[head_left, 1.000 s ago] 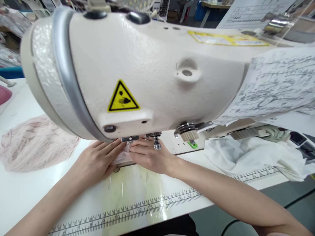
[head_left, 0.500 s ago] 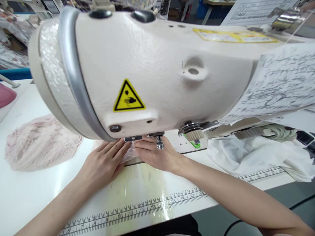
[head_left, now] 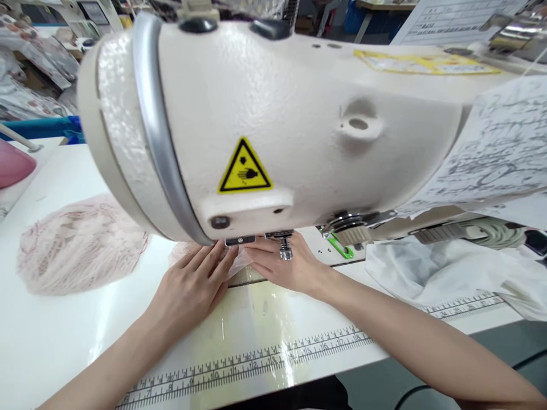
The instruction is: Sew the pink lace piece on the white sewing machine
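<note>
Under the head of a cream-coloured sewing machine (head_left: 307, 131), both hands rest on a thin, sheer pale-pink piece of fabric (head_left: 240, 264). My left hand (head_left: 192, 280) lies flat at the fabric's left side, fingers stretched toward the needle area. From the right, my right hand (head_left: 294, 267) reaches in with its fingers extended flat over the cloth, partly behind the machine's metal thread tensioner (head_left: 285, 247). The machine head hides the needle, the presser foot and some fingertips. Part of the fabric shows just left of my left hand's fingers.
A crumpled pale-pink lace piece (head_left: 81, 247) lies on the white table (head_left: 55, 336) at left. White cloth (head_left: 440, 273) lies at right beside a coiled cable (head_left: 498, 232). A printed ruler (head_left: 239, 367) runs along the front edge. Handwritten paper (head_left: 496, 142) hangs on the machine.
The view has shifted, so the machine, table and hands all appear slightly farther right. Both hands remain on the sheer fabric, with only slight finger movement.
</note>
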`<state>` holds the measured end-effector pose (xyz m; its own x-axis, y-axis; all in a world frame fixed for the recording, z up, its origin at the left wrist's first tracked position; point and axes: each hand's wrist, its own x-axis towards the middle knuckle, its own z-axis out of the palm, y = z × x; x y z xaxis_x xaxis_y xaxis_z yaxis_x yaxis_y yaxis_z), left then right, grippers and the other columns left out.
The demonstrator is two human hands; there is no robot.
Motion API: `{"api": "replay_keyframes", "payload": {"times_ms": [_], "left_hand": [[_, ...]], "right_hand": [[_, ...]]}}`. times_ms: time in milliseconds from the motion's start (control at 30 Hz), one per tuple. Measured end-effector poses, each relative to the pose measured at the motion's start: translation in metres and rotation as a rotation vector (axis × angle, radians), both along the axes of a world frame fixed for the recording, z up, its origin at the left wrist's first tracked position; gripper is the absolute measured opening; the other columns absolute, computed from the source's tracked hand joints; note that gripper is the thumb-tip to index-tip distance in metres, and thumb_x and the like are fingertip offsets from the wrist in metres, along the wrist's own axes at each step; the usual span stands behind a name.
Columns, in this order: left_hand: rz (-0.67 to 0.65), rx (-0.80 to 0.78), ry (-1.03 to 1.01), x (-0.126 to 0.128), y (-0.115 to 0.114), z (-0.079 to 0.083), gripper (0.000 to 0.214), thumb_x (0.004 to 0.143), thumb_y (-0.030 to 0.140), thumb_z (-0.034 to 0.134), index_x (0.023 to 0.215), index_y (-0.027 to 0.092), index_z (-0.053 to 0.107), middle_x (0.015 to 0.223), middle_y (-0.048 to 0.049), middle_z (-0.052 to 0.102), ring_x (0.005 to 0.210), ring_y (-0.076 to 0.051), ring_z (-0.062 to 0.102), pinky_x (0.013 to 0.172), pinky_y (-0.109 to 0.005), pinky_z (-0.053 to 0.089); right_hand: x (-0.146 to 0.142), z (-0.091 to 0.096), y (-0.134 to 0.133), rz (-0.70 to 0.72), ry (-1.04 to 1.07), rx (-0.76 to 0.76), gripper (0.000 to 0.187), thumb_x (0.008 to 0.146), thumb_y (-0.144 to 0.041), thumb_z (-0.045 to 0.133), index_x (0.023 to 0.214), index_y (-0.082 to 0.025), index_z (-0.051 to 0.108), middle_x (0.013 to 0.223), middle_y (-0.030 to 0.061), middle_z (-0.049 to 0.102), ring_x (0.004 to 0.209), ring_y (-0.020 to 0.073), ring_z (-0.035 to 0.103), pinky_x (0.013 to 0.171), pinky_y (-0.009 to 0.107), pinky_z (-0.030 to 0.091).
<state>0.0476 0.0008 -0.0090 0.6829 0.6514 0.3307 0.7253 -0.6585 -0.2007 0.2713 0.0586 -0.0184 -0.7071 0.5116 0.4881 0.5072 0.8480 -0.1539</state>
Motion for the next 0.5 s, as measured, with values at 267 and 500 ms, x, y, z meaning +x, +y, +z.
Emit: {"api": "replay_keyframes", "payload": {"times_ms": [267,500], "left_hand": [[0.018,-0.003,-0.041,0.0021,0.0012,-0.0016,0.043,0.095,0.024,0.049,0.134,0.008,0.051,0.123,-0.0176,0.065,0.107,-0.029,0.066,0.086,-0.045,0.057],[-0.032,0.002,-0.035,0.0018,0.0028,0.0019,0.040,0.095,0.019,0.048,0.133,0.010,0.053,0.127,-0.0147,0.064,0.114,-0.029,0.063,0.090,-0.044,0.056]], "right_hand": [[0.0002,-0.0010,0.0024,-0.014,0.043,0.065,0.019,0.091,-0.020,0.049,0.095,-0.020,0.068,0.086,0.0028,0.073,0.077,0.0169,0.064,0.065,0.029,0.045],[0.0012,0.0031,0.0039,-0.012,0.057,0.085,0.021,0.092,-0.020,0.048,0.099,-0.020,0.068,0.089,0.0023,0.075,0.080,0.0188,0.067,0.064,0.033,0.044]]}}
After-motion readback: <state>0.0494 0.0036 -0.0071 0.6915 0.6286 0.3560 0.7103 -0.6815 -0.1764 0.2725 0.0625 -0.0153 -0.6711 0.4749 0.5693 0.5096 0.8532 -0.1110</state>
